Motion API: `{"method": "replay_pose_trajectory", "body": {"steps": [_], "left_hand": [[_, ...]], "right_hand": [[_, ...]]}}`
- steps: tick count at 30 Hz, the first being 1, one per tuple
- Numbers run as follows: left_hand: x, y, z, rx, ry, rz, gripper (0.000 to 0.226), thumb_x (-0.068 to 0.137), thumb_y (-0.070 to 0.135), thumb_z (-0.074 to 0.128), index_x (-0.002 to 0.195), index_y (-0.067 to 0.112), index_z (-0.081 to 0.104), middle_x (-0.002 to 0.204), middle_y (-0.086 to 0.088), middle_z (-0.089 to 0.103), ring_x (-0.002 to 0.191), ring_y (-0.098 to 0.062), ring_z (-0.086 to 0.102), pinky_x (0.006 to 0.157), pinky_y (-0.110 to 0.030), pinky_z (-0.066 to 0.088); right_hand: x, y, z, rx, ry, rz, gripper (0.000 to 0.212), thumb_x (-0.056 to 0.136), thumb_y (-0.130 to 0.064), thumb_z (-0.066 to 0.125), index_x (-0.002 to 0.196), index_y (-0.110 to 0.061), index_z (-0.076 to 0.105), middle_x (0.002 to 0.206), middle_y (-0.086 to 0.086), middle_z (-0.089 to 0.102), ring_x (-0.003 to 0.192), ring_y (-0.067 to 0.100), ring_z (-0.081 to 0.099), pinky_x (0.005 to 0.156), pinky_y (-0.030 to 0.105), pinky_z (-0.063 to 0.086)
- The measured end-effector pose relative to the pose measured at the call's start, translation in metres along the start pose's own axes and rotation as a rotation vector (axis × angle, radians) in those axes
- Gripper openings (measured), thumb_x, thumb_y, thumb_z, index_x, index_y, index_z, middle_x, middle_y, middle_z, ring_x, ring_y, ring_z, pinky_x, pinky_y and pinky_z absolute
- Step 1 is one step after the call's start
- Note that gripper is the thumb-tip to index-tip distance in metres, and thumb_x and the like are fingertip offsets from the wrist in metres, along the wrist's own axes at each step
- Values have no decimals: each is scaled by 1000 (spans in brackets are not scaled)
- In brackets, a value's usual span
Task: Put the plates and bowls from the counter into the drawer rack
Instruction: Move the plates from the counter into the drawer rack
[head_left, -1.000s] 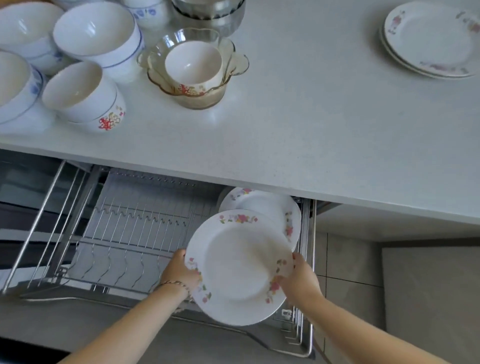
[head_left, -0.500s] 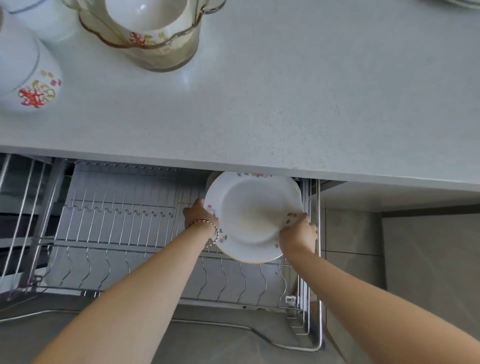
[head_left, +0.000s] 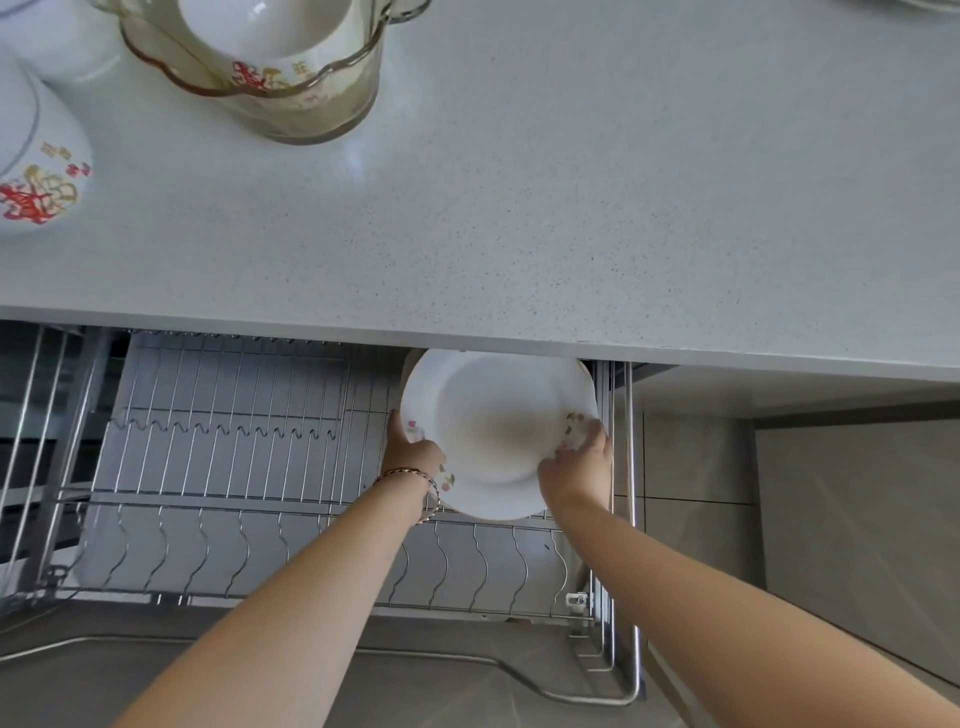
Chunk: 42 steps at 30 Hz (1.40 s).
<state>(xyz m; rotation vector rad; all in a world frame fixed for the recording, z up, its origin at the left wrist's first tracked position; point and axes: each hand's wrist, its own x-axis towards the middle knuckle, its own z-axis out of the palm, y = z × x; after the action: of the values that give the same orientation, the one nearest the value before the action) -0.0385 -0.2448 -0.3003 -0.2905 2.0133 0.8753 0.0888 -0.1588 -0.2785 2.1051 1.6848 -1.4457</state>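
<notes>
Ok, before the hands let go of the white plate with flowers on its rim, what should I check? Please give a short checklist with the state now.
1. Left hand and right hand grip the white flower-rimmed plate at its sides: ok.
2. Plate's lower rim seated between wires of the steel wire drawer rack: cannot tell.
3. Gap to the second white plate behind it: cannot tell.
4. Plate's top clear of the pale speckled counter: cannot tell, its edge hides it.
5. Free rack slots on the left: ok.

White plate (head_left: 493, 431) w/ flower rim, tilted near upright at 3 o'clock end of wire drawer rack (head_left: 234, 467); red-print bowl (head_left: 36, 171) & glass bowl (head_left: 311, 104) at 10-11 o'clock on counter (head_left: 571, 208).
</notes>
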Motion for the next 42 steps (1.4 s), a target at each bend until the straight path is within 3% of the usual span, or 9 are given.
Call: {"method": "replay_pose_trajectory", "body": {"steps": [2, 7, 11, 13, 17, 27, 31, 37, 42], "left_hand": [[-4, 6, 4, -6, -24, 0, 64, 83, -15, 44, 140, 8, 27, 142, -14, 41, 91, -31, 60, 39, -19, 51], [-30, 24, 4, 479, 89, -87, 62, 88, 1, 47, 143, 2, 18, 146, -20, 32, 128, -37, 45, 102, -41, 42], [-75, 60, -1, 778, -202, 203, 31, 86, 3, 39, 113, -1, 55, 92, -12, 55, 77, -25, 59, 60, -16, 47], [-110, 85, 0, 738, -328, 247, 19, 87, 3, 41, 87, 10, 59, 78, -7, 57, 70, -21, 55, 51, -16, 39], [-166, 141, 13, 622, -375, 382, 18, 91, 12, 45, 78, 19, 55, 68, 0, 65, 65, -16, 63, 52, -19, 43], [-195, 307, 103, 285, -171, 505, 25, 91, 7, 38, 73, 18, 52, 68, 1, 59, 56, -9, 57, 55, -18, 42], [-177, 352, 161, 130, -112, 419, 17, 88, 3, 43, 95, 14, 55, 89, -6, 60, 64, -15, 62, 69, -28, 49], [-145, 409, 229, 26, -14, 288, 65, 82, 12, 55, 142, 10, 30, 99, -8, 51, 110, -32, 61, 97, -46, 50], [-126, 435, 256, -77, -38, 178, 19, 81, 3, 60, 100, 1, 56, 105, -18, 61, 88, -32, 63, 82, -41, 56]], "right_hand": [[0, 0, -2, -23, -20, 10, 73, 83, 7, 41, 149, -14, 17, 156, 1, 16, 117, 30, 52, 76, 21, 34], [-2, -7, -23, -389, -226, -49, 57, 87, 1, 40, 143, -7, 31, 147, 12, 31, 120, 29, 51, 94, 31, 44], [-18, -38, -69, -664, -346, -319, 46, 91, -4, 41, 134, -18, 48, 137, 7, 48, 117, 24, 57, 93, 29, 47], [-31, -59, -97, -706, -407, -400, 43, 91, -6, 39, 130, -18, 52, 135, 5, 53, 116, 22, 58, 89, 25, 46], [-54, -110, -166, -724, -472, -525, 36, 91, -14, 44, 123, -19, 59, 132, 1, 57, 120, 18, 54, 89, 19, 38], [35, -234, -339, -548, -95, -662, 29, 88, -9, 48, 110, -16, 66, 122, 6, 63, 105, 24, 64, 79, 22, 46], [117, -276, -382, -562, 47, -646, 33, 88, -15, 51, 119, -19, 61, 133, 3, 54, 117, 21, 55, 89, 23, 44], [209, -317, -426, -663, 130, -589, 52, 90, -13, 45, 141, -11, 37, 143, 17, 36, 131, 33, 40, 106, 35, 37], [258, -330, -430, -687, 49, -509, 54, 91, -23, 50, 139, -11, 28, 137, 21, 40, 126, 39, 43, 99, 39, 41]]}}
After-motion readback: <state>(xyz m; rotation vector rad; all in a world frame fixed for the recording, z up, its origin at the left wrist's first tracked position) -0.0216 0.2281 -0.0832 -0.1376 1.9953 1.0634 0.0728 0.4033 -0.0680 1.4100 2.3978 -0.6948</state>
